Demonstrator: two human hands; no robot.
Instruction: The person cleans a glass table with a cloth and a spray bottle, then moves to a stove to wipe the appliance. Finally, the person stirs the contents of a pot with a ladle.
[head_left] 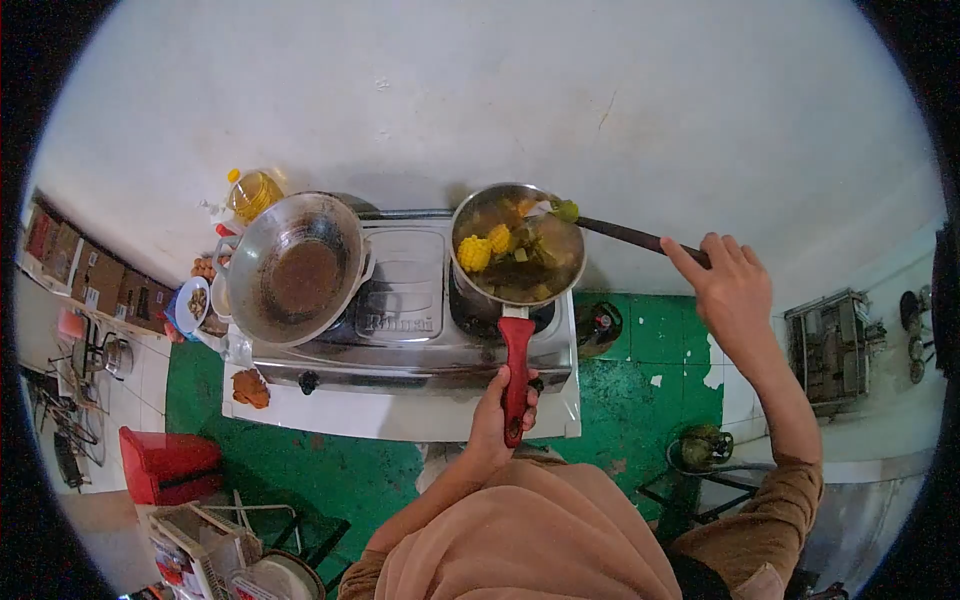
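Note:
On the right burner of the stove (402,282) stands a steel saucepan (519,291) with a red handle. My left hand (494,418) is wrapped round that handle below the pan. A dark-handled spatula (632,234) is gripped in my right hand (728,285), at the right of the pan. The spatula's pale head lies at the pan's upper right edge, against some green leaves. Inside the pan, pieces of yellow corn (475,253) and greens sit in broth. A large wok (303,272) with a browned bottom rests on the left burner.
Behind the wok stands a bottle of yellow oil (253,194). A white bowl (192,304) and eggs are left of it. A red container (171,466) and a dish rack (205,545) are at lower left. A gas cylinder (704,447) stands at lower right.

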